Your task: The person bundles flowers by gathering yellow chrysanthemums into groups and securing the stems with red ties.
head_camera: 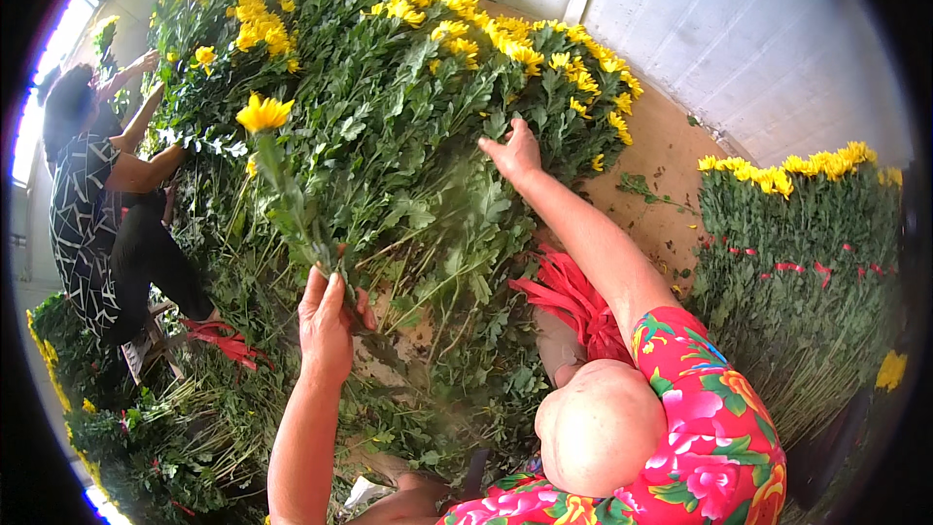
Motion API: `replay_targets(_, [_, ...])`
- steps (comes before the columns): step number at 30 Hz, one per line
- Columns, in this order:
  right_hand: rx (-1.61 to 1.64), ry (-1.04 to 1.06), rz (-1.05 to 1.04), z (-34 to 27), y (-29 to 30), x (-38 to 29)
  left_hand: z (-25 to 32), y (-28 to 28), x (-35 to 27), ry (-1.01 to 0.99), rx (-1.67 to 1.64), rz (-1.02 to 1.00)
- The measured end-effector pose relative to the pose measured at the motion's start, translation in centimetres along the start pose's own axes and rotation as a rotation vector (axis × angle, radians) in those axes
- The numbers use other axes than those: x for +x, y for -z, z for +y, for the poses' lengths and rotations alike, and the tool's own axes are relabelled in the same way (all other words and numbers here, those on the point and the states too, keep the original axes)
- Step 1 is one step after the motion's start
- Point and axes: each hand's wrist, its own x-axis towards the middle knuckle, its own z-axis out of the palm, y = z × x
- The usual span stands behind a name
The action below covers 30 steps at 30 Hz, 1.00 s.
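My left hand (pixel 328 317) grips the stem of a yellow chrysanthemum (pixel 264 115), held upright with its bloom above the pile. Its lower stem is partly hidden by my fingers. My right hand (pixel 514 153) reaches out with fingers apart and nothing plainly in them, at the leaves on the right side of a large heap of cut chrysanthemums (pixel 379 102). The heap's yellow heads lie along its far edge, its leafy stems towards me. A bunch of red strips (pixel 568 299) hangs beneath my right forearm, beside my bare leg.
Chrysanthemum bundles tied with red strips stand at right (pixel 794 270); more bundles (pixel 138 437) lie at lower left. A co-worker (pixel 87 197) sits at left, arms at the heap, near other red strips (pixel 226 343). A pale panel wall (pixel 714 36) bounds the brown floor (pixel 656 197).
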Motion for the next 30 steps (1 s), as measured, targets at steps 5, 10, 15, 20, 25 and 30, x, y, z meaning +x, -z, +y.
replay_targets(5, [0.007, -0.126, -0.078, 0.9, 0.9, 3.8, -0.6, -1.9, 2.1, 0.071, 0.069, -0.081])
replay_targets(10, [0.643, -0.096, -0.298, -3.4, 4.8, 1.4, -1.7, -2.0, 3.7, 0.044, 0.189, -0.065])
replay_targets(15, [1.026, 0.069, -0.528, -12.1, 12.8, -3.9, -1.5, -6.6, 5.5, -0.040, 0.230, -0.154])
replay_targets(20, [0.771, 0.373, -0.460, -13.1, 13.1, -5.0, -2.1, -10.6, 6.6, -0.260, 0.248, -0.174])
replay_targets(25, [0.739, 0.023, -0.606, -12.1, 14.0, -4.3, -0.7, -9.9, 5.9, -0.281, 0.361, -0.083])
replay_targets(30, [0.688, 0.387, -0.151, -10.0, 10.0, -4.4, -0.4, -10.8, 4.3, -0.141, 0.249, -0.061])
